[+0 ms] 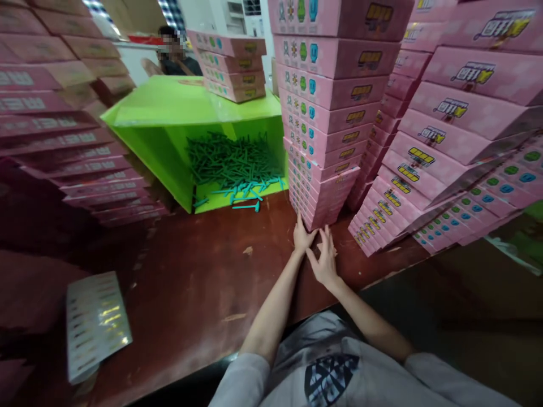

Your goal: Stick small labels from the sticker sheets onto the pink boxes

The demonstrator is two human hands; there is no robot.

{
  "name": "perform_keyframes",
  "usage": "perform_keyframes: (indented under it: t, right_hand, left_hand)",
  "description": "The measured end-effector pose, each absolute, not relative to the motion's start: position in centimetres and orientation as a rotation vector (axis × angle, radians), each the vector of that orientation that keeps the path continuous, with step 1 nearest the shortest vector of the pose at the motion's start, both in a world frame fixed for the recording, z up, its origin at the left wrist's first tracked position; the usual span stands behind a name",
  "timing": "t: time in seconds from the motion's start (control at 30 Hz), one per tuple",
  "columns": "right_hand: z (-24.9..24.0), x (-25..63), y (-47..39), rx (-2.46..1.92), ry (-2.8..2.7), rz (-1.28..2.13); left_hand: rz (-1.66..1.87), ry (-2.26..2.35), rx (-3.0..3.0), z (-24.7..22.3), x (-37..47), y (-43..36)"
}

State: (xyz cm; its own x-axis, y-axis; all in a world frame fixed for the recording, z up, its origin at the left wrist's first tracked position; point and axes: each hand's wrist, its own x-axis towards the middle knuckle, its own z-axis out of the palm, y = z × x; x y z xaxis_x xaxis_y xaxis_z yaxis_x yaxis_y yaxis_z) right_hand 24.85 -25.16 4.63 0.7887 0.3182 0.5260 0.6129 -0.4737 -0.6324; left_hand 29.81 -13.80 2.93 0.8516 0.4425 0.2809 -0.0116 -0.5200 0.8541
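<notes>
A tall stack of pink printed boxes (322, 152) stands on the dark red table (203, 260) before me. My left hand (302, 236) is at the foot of this stack, its fingers stretched along the lower left corner. Close beside it, my right hand (324, 261) is spread at the front of the same stack, with fingers pointing up towards the bottom boxes. Nothing shows in either hand. Whether the fingertips press on the cardboard I cannot tell.
Left of the stack, a bright green box (148, 164) lies open towards me, holding many small teal hammer-shaped sticks (233, 161). Several pink boxes (235, 68) sit on top. More pink stacks rise at right (449, 130) and left (85, 141). A sticker sheet (97, 322) lies at left. A person (178, 56) sits behind.
</notes>
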Motion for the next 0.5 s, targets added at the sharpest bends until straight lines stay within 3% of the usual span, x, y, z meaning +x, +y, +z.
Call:
perform_keyframes:
  t: [0.23, 0.5]
  right_hand:
    - [1.5, 29.6, -27.6, -2.141, -0.537, -0.315]
    - [-1.1, 29.0, -26.8, -2.211, -0.64, -0.204]
  left_hand:
    - [0.564, 0.319, 2.067, 0.2, 32.2, -12.7]
    - [0.488, 0.331, 2.066, 0.5, 34.2, -12.9]
